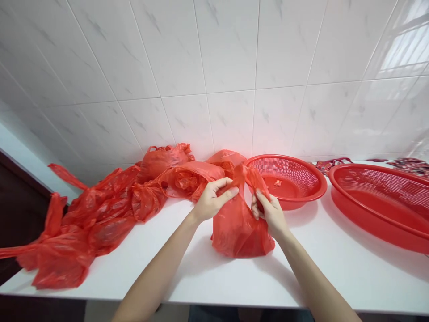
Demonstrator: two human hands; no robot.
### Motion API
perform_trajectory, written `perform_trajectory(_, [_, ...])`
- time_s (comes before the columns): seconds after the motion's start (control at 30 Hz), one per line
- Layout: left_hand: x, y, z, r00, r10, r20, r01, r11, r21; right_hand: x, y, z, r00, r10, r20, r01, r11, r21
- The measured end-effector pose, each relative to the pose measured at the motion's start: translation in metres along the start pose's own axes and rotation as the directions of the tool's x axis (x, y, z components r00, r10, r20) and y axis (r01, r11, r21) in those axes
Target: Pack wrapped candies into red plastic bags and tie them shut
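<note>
A red plastic bag (237, 228) stands upright on the white table in front of me, its lower part filled out by contents I cannot make out. My left hand (216, 199) pinches the upper left side of this bag between thumb and fingers. On the other side, my right hand (268, 208) is closed around the gathered right handle. Both handles rise above the hands, with a gap between them. Just behind the bag, to the right, sits a round red plastic basket (291, 195) with a small packet (278, 183) at its bottom.
Several red plastic bags (110, 214) lie heaped along the table's left and back. A larger red basket (378, 223) stands at the right. Small patterned packets (412, 166) lie behind it. A tiled wall (231, 120) bounds the white table (161, 268) at the back.
</note>
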State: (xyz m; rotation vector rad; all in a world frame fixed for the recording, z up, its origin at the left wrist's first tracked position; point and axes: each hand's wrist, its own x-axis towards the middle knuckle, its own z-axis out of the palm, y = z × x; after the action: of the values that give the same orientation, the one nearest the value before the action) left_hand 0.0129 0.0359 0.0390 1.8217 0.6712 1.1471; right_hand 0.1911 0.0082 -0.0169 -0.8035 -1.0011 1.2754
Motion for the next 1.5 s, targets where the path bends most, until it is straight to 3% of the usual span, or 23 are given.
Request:
perform_trajectory(0.13, [0.005, 0.005, 0.014, 0.956, 0.242, 0.167, -0.273, 0.941, 0.200, -0.001, 0.007, 0.003, 0.998, -0.045, 0.033, 0.050, 0.987, -0.153])
perform_trajectory(0.23, [0.010, 0.003, 0.020, 0.929, 0.279, 0.241, -0.349, 0.878, 0.328, -0.001, 0.009, 0.002, 0.993, -0.051, 0.102, 0.074, 0.968, -0.239])
perform_trajectory(0.3, [0.013, 0.002, 0.022, 0.942, 0.232, 0.241, -0.315, 0.859, 0.403, -0.002, 0.009, 0.000, 0.991, -0.042, 0.129, 0.074, 0.964, -0.257])
perform_trajectory(0.4, [0.015, 0.000, 0.023, 0.984, 0.067, 0.166, -0.140, 0.867, 0.478, -0.004, 0.006, -0.002, 0.987, -0.043, 0.155, 0.086, 0.956, -0.279])
perform_trajectory(0.5, [0.016, -0.004, 0.022, 0.993, -0.091, 0.078, 0.043, 0.879, 0.476, -0.006, 0.004, -0.006, 0.967, -0.144, 0.210, 0.210, 0.916, -0.342])
perform_trajectory(0.57, [0.016, -0.008, 0.022, 0.987, -0.151, 0.054, 0.117, 0.908, 0.403, -0.007, 0.006, -0.009, 0.932, -0.262, 0.249, 0.345, 0.850, -0.398])
perform_trajectory(0.67, [0.017, -0.014, 0.019, 0.968, -0.234, 0.090, 0.204, 0.944, 0.259, -0.006, 0.012, -0.013, 0.841, -0.477, 0.255, 0.534, 0.659, -0.529])
perform_trajectory(0.73, [0.018, -0.017, 0.017, 0.946, -0.284, 0.159, 0.240, 0.938, 0.250, -0.005, 0.018, -0.014, 0.764, -0.600, 0.238, 0.598, 0.519, -0.611])
perform_trajectory(0.8, [0.018, -0.020, 0.016, 0.919, -0.317, 0.234, 0.248, 0.927, 0.281, -0.003, 0.022, -0.016, 0.722, -0.653, 0.228, 0.611, 0.447, -0.653])
perform_trajectory(0.9, [0.016, -0.022, 0.014, 0.870, -0.375, 0.320, 0.324, 0.924, 0.202, -0.003, 0.025, -0.017, 0.740, -0.634, 0.223, 0.586, 0.446, -0.677])
perform_trajectory(1.03, [0.011, -0.026, 0.014, 0.799, -0.431, 0.420, 0.511, 0.855, -0.095, -0.004, 0.021, -0.016, 0.835, -0.519, 0.183, 0.499, 0.572, -0.651])
perform_trajectory(1.13, [0.005, -0.035, 0.013, 0.825, -0.382, 0.417, 0.526, 0.790, -0.316, -0.005, 0.018, -0.014, 0.879, -0.451, 0.157, 0.448, 0.665, -0.598])
perform_trajectory(1.23, [-0.002, -0.048, 0.013, 0.845, -0.401, 0.353, 0.532, 0.693, -0.487, -0.005, 0.018, -0.013, 0.858, -0.493, 0.146, 0.472, 0.641, -0.605])
perform_trajectory(1.4, [-0.008, -0.057, 0.013, 0.817, -0.461, 0.346, 0.574, 0.586, -0.572, -0.004, 0.025, -0.018, 0.793, -0.570, 0.214, 0.559, 0.542, -0.628])
perform_trajectory(1.5, [-0.008, -0.056, 0.014, 0.793, -0.485, 0.368, 0.603, 0.539, -0.588, -0.004, 0.028, -0.020, 0.780, -0.571, 0.258, 0.588, 0.526, -0.614])
